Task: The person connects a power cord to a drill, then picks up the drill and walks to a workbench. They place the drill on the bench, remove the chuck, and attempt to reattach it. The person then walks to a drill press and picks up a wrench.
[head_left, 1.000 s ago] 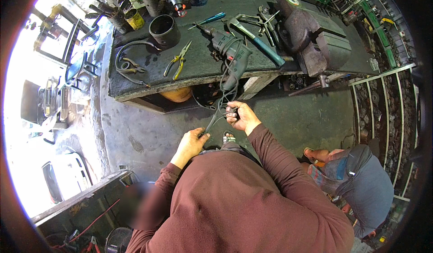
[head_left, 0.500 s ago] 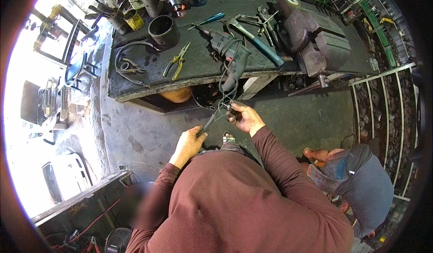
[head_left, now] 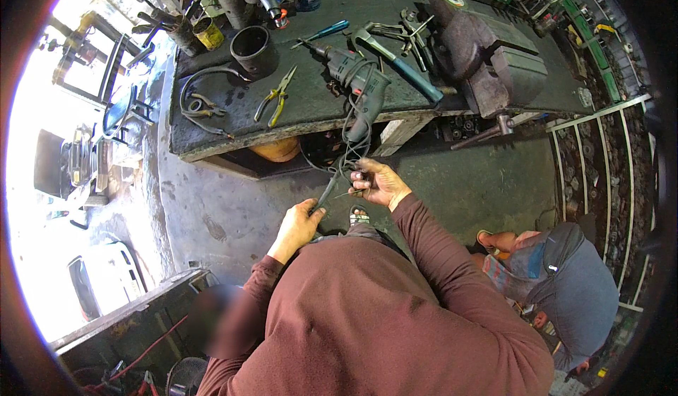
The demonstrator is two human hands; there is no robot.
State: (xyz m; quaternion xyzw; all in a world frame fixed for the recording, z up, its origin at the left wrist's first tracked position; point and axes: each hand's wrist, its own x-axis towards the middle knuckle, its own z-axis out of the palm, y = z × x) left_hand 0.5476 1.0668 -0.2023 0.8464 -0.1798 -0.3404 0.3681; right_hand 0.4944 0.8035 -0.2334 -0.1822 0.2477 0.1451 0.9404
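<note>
A grey-green power drill (head_left: 357, 78) lies on the bench, its handle sticking out over the front edge. From the handle its dark cord (head_left: 344, 161) hangs in a loose tangle down to my hands. Below the bench edge, my left hand (head_left: 298, 225) is closed on a thicker grey stretch of this cord. My right hand (head_left: 380, 184) pinches the cord just right of the tangle, and a thin end pokes out left of its fingers. What exactly lies inside the right fingers is partly hidden.
On the dark bench (head_left: 233, 120) lie yellow-handled pliers (head_left: 274, 98), a blue-handled hammer (head_left: 402, 67) and a metal pipe piece (head_left: 253, 50). A large vise (head_left: 494, 64) stands at its right. A person in a dark cap (head_left: 575, 283) crouches at lower right, near a metal rack (head_left: 600, 184).
My right hand has shifted slightly left and curled its fingers more, and a thin cord end now shows beside them. The left hand stays almost where it was.
</note>
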